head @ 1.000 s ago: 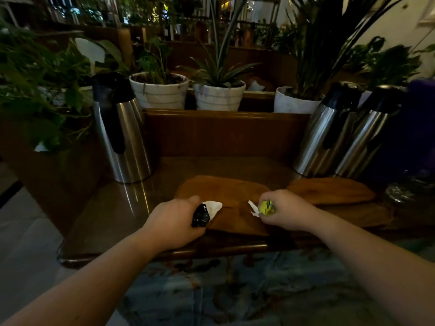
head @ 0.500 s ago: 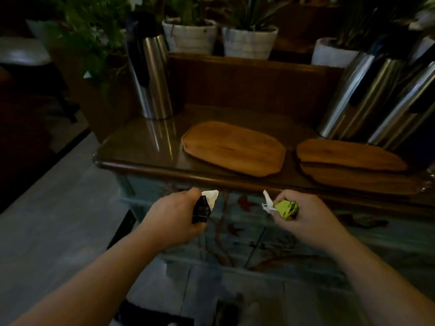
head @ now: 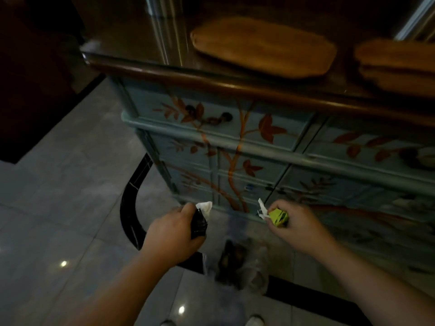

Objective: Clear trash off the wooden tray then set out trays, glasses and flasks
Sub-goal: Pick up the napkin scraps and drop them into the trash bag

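My left hand (head: pixel 173 234) is closed around a black wrapper with white paper (head: pixel 201 216) sticking out of the fist. My right hand (head: pixel 297 228) grips a green wrapper with a white scrap (head: pixel 276 215). Both hands hang low in front of the painted cabinet, above a clear plastic bag (head: pixel 240 267) on the floor that holds something dark. On the cabinet top lies a bare wooden tray (head: pixel 263 47), with two stacked wooden trays (head: pixel 395 64) to its right. The foot of one steel flask (head: pixel 155 5) shows at the top edge.
The blue cabinet (head: pixel 259 142) has painted branches and drawer fronts, and a dark wooden top edge (head: pixel 211 78) juts out toward me. Grey floor tiles (head: pixel 58 208) with a black curved inlay spread to the left. A second flask (head: pixel 419 17) stands at the top right.
Both hands have come off the cabinet top with the trash and dropped low in front of the cabinet. My view has tilted down to the floor and the plastic bag.
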